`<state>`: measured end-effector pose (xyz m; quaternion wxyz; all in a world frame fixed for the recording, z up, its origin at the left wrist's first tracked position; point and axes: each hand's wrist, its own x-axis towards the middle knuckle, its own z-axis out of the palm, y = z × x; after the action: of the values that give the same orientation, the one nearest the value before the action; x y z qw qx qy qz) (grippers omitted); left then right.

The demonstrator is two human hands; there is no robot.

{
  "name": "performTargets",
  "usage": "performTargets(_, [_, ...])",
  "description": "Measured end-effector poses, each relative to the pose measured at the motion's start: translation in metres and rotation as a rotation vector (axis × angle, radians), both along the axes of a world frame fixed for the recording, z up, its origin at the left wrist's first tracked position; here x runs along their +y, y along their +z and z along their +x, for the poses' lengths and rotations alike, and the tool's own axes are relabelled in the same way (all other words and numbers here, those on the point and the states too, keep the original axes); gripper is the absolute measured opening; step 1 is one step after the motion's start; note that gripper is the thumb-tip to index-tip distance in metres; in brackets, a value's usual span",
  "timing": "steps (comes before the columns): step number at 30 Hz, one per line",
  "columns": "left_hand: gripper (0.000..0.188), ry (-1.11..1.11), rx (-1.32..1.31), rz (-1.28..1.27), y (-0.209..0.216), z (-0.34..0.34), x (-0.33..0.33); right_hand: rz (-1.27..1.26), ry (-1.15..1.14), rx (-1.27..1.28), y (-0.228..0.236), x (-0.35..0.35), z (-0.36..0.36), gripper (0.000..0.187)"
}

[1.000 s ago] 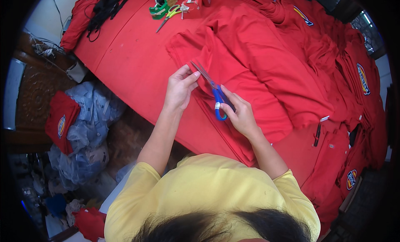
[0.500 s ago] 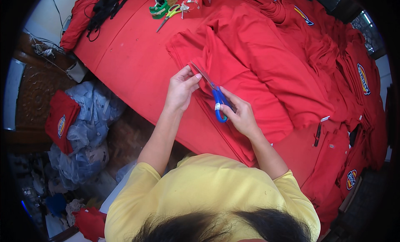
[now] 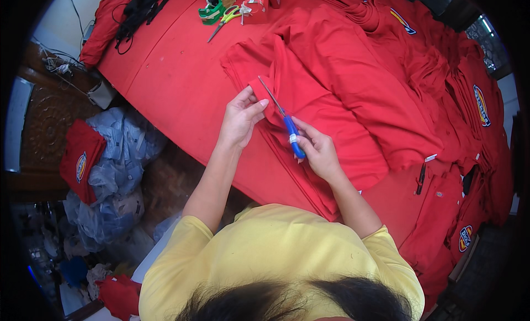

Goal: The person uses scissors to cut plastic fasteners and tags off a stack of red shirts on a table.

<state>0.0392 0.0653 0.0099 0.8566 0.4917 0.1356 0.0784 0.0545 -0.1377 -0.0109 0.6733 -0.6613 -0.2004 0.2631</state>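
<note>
A red cloth garment point(image 3: 342, 100) lies spread in folds over the table in front of me. My left hand point(image 3: 243, 118) pinches an edge of this garment between thumb and fingers. Blue-handled scissors point(image 3: 290, 128) are gripped in my right hand point(image 3: 320, 151). Their blades point up and to the left, close beside the pinched edge, and look closed or seen edge-on. Whether the blades touch the cloth I cannot tell.
On the red-covered table point(image 3: 171, 61) are yellow-green scissors point(image 3: 225, 22), a green tape dispenser point(image 3: 212, 11) and a red one point(image 3: 255, 12). A black-handled tool point(image 3: 421, 179) lies at right. More red garments point(image 3: 469, 100) are heaped there. Plastic bags point(image 3: 113, 172) stand at lower left.
The scissors in my right hand have turned and their handles have come together, with the tips slightly higher and farther right. My left hand stays nearly still on the cloth edge.
</note>
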Motion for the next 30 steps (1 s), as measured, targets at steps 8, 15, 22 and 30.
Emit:
performTargets(8, [0.040,-0.027,0.042,0.019,-0.002,-0.002,0.001,-0.084,-0.016,-0.121,-0.001,0.004,0.001,0.049])
performTargets(15, [0.040,-0.070,0.028,0.016,-0.003,-0.003,0.001,0.207,0.079,0.346,0.001,-0.001,0.014,0.040])
performTargets(22, [0.027,0.304,0.000,0.184,-0.026,0.031,0.105,0.362,0.021,0.270,0.044,-0.070,-0.001,0.043])
performTargets(30, [0.026,0.232,-0.265,1.304,-0.019,0.052,0.050,-0.787,-0.571,-0.100,0.018,-0.249,-0.098,0.043])
